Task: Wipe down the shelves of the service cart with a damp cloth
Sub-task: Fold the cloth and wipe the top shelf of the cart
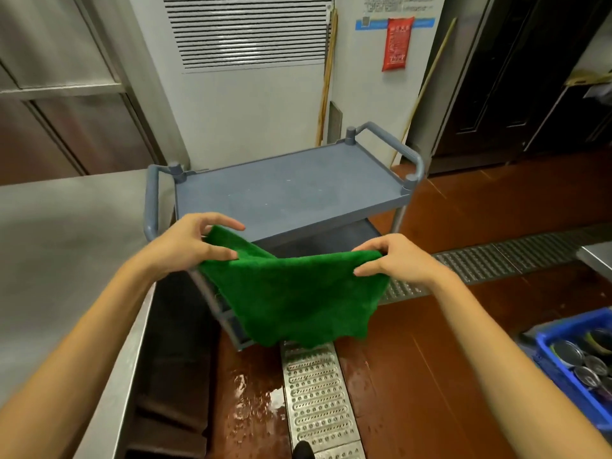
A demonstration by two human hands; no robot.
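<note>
A grey-blue plastic service cart (288,190) stands in front of me with a bare top shelf and lower shelves partly hidden beneath it. I hold a green cloth (294,296) spread out in the air over the cart's near end. My left hand (195,243) pinches its upper left corner between thumb and fingers. My right hand (394,256) pinches the upper right corner. The cloth hangs down between them and covers the cart's near lower corner.
A stainless steel counter (66,243) runs along my left. Metal drain grates (314,392) cross the wet red floor. A blue crate (569,356) of tins sits at the lower right. Broom handles (326,77) lean on the wall behind the cart.
</note>
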